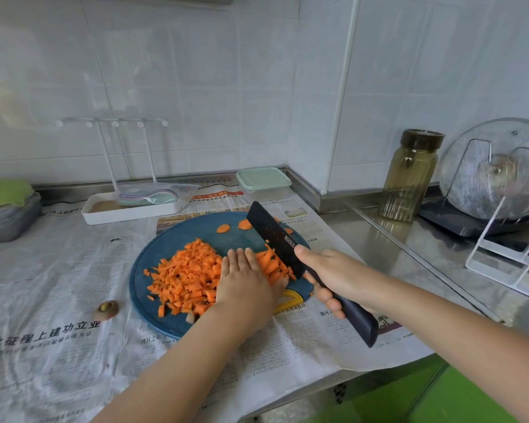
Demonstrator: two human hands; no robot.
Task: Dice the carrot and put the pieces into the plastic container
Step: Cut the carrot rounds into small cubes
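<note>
Your right hand (333, 279) curls round the handle of the black knife (275, 239), its blade tilted over the blue cutting board (171, 239). Beside it your left hand (245, 279) lies flat, fingers straight, on the diced carrot (187, 276) heaped there. Round slices (223, 228) lie near the far rim. Beyond, by the wall, sits the lidded plastic container (264, 180).

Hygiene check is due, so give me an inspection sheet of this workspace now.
Surface: newspaper spread over steel counter.
Job's things: diced carrot piled on blue cutting board; slices uncut; plastic container lidded, behind the board.
Clutter: carrot stub on the newspaper; white rack tray; metal trays.
Hands: left hand flat on the dice; right hand grips knife.
Cables: nothing seen.
Surroundings: tiled wall; jar and racked glass lid at right.
</note>
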